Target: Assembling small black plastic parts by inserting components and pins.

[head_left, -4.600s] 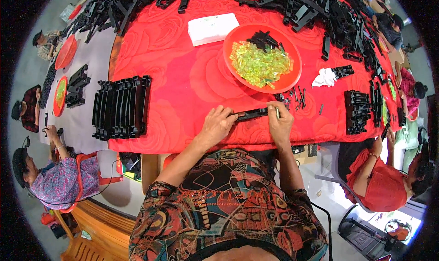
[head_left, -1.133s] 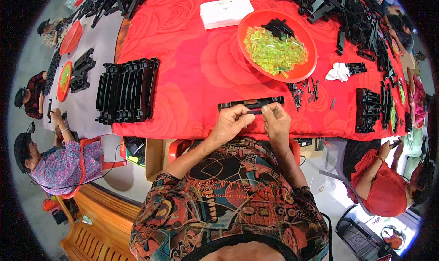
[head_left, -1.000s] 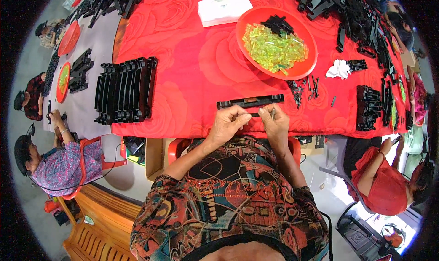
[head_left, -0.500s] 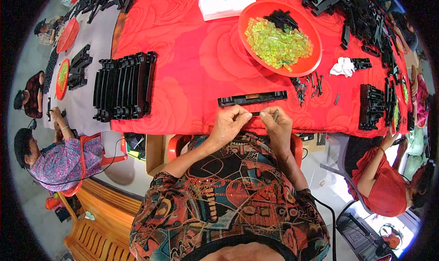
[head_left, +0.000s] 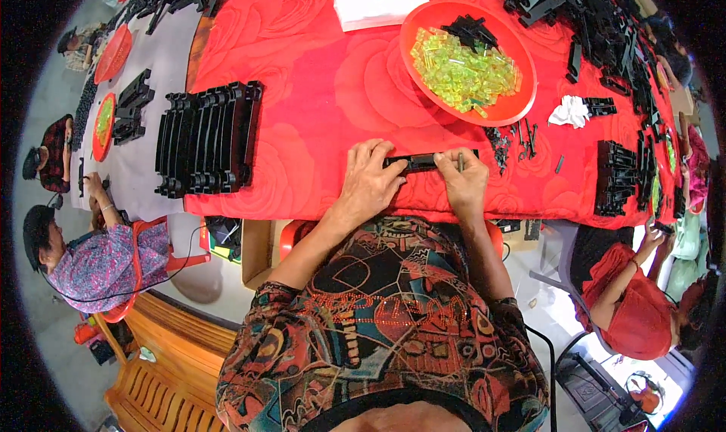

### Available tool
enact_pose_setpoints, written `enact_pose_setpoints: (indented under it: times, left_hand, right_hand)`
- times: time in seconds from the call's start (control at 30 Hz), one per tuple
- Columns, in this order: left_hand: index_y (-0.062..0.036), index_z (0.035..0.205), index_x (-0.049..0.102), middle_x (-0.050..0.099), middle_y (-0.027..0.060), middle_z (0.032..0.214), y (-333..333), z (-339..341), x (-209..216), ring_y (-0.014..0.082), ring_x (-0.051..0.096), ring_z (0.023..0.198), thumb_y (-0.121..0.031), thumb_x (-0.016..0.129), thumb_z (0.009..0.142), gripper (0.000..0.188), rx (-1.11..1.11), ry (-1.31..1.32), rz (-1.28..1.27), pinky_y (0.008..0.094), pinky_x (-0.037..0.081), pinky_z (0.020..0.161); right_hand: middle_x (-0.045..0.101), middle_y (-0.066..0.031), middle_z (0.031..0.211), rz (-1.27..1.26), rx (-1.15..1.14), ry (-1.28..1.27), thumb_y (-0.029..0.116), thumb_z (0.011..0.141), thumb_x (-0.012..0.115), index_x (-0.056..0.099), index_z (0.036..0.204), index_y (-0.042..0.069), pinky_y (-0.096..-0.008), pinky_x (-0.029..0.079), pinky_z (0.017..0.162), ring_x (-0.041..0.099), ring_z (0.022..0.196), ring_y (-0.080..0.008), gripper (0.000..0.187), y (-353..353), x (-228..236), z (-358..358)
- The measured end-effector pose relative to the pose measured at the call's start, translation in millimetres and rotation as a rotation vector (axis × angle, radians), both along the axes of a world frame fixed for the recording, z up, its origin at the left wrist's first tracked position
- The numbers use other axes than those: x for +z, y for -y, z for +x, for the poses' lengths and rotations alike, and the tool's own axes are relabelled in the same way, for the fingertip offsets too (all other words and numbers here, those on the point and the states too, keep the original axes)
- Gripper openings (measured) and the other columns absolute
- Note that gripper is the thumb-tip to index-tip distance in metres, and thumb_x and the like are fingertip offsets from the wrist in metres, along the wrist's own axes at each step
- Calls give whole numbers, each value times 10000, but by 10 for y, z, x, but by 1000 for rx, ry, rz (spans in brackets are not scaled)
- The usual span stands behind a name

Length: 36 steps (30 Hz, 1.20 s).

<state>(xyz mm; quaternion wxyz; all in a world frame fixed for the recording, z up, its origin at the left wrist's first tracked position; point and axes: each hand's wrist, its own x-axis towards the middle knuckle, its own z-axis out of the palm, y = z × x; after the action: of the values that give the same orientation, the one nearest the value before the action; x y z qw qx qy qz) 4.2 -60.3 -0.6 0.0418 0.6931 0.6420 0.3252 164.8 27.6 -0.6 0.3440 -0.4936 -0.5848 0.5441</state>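
Note:
A long black plastic bar (head_left: 422, 162) lies on the red cloth in front of me, both ends partly covered by my hands. My left hand (head_left: 368, 181) is closed around its left end, with thumb and fingers against it. Over the bar's right part, my right hand (head_left: 465, 184) is closed in a pinch on a thin greyish stick-like tool (head_left: 460, 162). Whether a small piece sits between these fingers and the bar is hidden. To the right of the bar lie small black plastic pieces (head_left: 499, 146).
A red bowl (head_left: 532, 91) holds yellow-green clear pieces and black ones. Behind it sits a white tissue pack (head_left: 380, 4). Black bars stand in a row (head_left: 208, 141) at left; more black parts (head_left: 616, 178) and crumpled tissue (head_left: 569, 111) are at right. People sit on both sides.
Both hands have moved forward from the table's near edge onto the long black bar. The small dark piece that was held between them no longer shows.

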Motion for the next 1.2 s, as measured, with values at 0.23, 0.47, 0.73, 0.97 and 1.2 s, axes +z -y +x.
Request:
enact_pose_setpoints:
  times: [0.23,0.47,0.73,0.97,1.2]
  left_hand:
    - [-86,954,641,521,108,1039,-26,-7,-88,298,472,1013,-118,695,640,320,5,-19,-28,426,368,850]
    - [-79,947,638,527,105,1029,-38,-15,-73,297,477,1005,-104,697,633,320,2,-9,-38,421,372,843]
    - [-45,881,590,535,117,978,-18,-81,-100,286,516,917,-127,687,681,237,-2,275,-12,391,410,759]
    - [-70,922,619,546,105,1005,-170,-90,30,268,525,901,-166,684,711,241,-160,-66,55,380,423,749]
    - [-126,1059,613,521,82,965,-157,-175,-82,248,490,839,-208,646,737,333,-233,-223,35,373,407,709]
  right_hand:
    - [374,22,535,24,-17,123,100,760,662,462,634,-6,-258,302,455,340,523,-56,259,-4,-71,-87]
    - [411,-6,535,122,-45,211,134,773,653,489,680,-4,-284,339,463,375,513,-79,233,44,-41,-121]
    - [605,-166,696,161,-39,477,219,786,632,543,800,8,-426,452,589,610,656,-333,230,68,22,-169]
    - [606,-181,744,211,-33,517,246,798,614,534,816,15,-449,447,614,605,696,-357,245,75,-30,-159]
    - [598,-176,711,249,-54,493,238,788,618,528,802,19,-452,444,594,598,667,-362,237,62,-96,-140]
